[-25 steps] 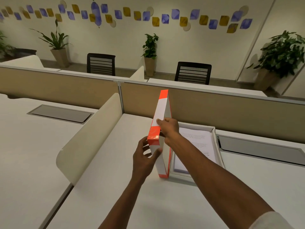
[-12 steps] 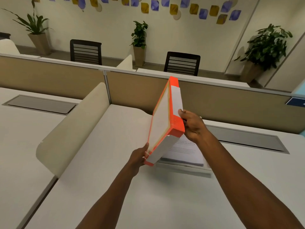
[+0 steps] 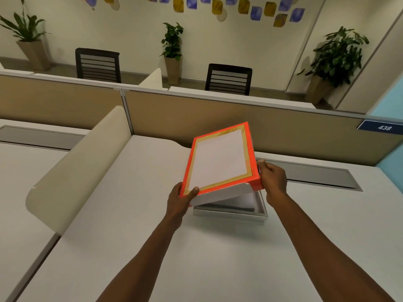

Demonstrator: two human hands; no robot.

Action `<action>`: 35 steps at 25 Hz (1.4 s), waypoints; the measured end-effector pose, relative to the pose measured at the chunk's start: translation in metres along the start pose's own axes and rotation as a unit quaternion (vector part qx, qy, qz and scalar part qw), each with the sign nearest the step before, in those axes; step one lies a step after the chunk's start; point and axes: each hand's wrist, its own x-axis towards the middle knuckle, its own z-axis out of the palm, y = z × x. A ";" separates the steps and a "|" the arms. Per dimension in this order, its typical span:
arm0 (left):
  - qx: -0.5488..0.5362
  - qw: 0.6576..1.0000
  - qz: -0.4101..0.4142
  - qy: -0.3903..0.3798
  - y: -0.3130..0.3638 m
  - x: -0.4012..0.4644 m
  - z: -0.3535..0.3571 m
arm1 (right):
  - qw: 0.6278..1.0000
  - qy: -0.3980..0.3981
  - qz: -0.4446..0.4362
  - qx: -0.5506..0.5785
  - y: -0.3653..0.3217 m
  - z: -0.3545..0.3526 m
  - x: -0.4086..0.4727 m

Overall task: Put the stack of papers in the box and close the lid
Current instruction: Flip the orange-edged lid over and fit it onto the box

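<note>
While the lid (image 3: 219, 161) is held tilted above the box (image 3: 231, 212), its near left corner is gripped by the left hand (image 3: 181, 200), whose thumb is laid on the orange border of the top face and whose fingers are curled beneath the rim. The right near corner is clasped by the right hand (image 3: 272, 182), closed around the orange side wall with the fingers folded behind it. Both forearms are extended from the lower edge of the view toward the lid. The lid's top face is turned up toward the camera: a white panel is framed by a gold band and an orange edge, and the far side is raised higher than the near side. Directly under it, the white box is seen resting on the desk (image 3: 122, 214), open, with only its near wall and right wall exposed. Inside the box, the stack of papers (image 3: 242, 202) is partly shown below the lid's near edge. To the left, a curved cream divider (image 3: 76, 168) is set between desks. Behind the desk, a tan partition (image 3: 283, 129) is stood, and a blue tag marked 438 (image 3: 383, 127) is fixed at its right.
</note>
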 end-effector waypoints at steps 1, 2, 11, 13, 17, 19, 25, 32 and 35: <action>0.006 1.000 0.004 -0.003 0.000 0.001 0.002 | 1.000 -0.018 0.001 -0.014 0.005 -0.005 0.001; 0.013 1.000 0.007 -0.008 0.001 0.001 0.005 | 0.999 -0.043 0.006 -0.025 0.010 -0.008 0.002; 0.079 0.996 0.033 -0.028 0.014 0.001 0.038 | 0.996 -0.085 0.011 -0.029 0.066 -0.023 0.005; 0.087 0.995 0.034 -0.026 0.014 0.004 0.042 | 0.995 -0.096 0.011 -0.030 0.077 -0.023 0.007; 0.104 0.994 0.030 -0.017 0.014 0.009 0.047 | 0.994 -0.107 0.009 -0.019 0.093 -0.018 0.015; 0.119 0.992 0.028 -0.021 0.014 0.010 0.048 | 0.994 -0.110 0.007 -0.026 0.098 -0.016 0.019; 0.177 0.983 0.037 -0.036 0.006 0.001 0.048 | 0.990 -0.128 0.033 -0.048 0.123 -0.025 0.023; 0.177 0.984 -0.004 0.003 0.004 -0.006 0.049 | 0.976 -0.146 0.003 -0.164 0.131 -0.025 0.011; 0.182 0.983 -0.013 0.014 0.002 -0.007 0.050 | 0.960 -0.134 -0.011 -0.244 0.129 -0.025 0.010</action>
